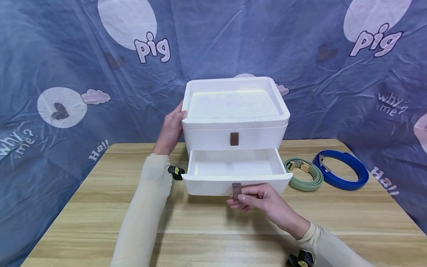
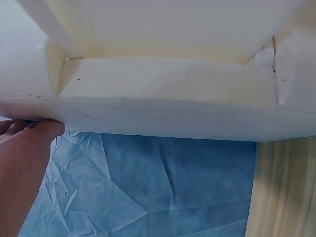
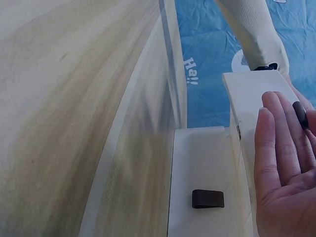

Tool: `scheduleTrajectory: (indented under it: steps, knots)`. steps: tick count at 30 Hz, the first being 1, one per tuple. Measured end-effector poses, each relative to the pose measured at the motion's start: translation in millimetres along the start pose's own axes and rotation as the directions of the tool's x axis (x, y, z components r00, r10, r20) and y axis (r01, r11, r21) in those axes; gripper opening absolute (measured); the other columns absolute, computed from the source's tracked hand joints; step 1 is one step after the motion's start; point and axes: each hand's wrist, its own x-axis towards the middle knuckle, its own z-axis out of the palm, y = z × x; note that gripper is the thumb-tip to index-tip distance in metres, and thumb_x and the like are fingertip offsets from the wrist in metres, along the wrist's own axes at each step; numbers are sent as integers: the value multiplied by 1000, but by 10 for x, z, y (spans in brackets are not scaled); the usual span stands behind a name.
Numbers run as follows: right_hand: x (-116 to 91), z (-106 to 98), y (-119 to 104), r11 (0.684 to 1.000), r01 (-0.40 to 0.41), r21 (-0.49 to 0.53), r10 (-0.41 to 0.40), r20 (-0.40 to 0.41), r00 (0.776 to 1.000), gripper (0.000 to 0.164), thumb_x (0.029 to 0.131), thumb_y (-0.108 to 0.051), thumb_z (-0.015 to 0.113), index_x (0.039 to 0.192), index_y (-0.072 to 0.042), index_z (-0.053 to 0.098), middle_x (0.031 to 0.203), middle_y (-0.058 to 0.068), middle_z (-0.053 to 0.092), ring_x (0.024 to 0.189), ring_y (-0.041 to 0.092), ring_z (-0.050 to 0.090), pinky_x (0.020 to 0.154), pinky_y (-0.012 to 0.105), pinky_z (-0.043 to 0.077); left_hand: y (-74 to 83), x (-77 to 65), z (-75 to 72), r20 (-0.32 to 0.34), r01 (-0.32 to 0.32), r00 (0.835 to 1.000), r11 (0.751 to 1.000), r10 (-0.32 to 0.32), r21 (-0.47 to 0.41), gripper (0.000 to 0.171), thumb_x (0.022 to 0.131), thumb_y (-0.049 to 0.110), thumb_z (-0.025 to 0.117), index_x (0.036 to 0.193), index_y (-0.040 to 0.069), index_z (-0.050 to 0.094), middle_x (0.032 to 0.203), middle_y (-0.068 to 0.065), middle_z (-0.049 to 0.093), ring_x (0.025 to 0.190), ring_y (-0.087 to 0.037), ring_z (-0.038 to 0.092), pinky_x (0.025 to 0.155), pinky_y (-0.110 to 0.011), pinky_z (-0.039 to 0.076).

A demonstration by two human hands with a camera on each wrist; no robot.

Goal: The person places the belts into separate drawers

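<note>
A white drawer cabinet [image 1: 207, 138] with a tray-like top stands on the table. Its pulled-out drawer [image 1: 213, 187] shows a bare white inside. My right hand [image 1: 271, 204] pinches that drawer's brown pull tab [image 1: 236, 191] between thumb and fingers; the tab [image 3: 299, 114] also shows in the right wrist view. At the cabinet's upper left side, my left hand [image 1: 171, 128] holds the edge, thumb near the top rim and the other fingers partly hidden. A second brown tab [image 1: 234, 139] marks the closed upper drawer. Beneath the pulled-out drawer, the right wrist view shows another front with a tab [image 3: 207, 198].
A coiled green belt [image 1: 305, 185] lies on the wooden table [image 1: 213, 241] right of the drawer. Beside it is a coiled blue belt [image 1: 347, 183], both with metal buckles. A blue printed cloth [image 1: 213, 40] hangs behind the table.
</note>
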Motion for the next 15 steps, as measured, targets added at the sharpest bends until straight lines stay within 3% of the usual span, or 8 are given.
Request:
scheduleTrajectory:
  steps: [15]
  knots:
    - [-34,27,-9,1000,5,-6,-5,2,1000,31,101,-15,54,118,8,66,111,14,70,100,33,67,83,50,53,-4,1,-1,0,4,1000,1000,-4,-2,61,96,18,42,154,7,28,157,-3,30,140,-13,30,111,-33,28]
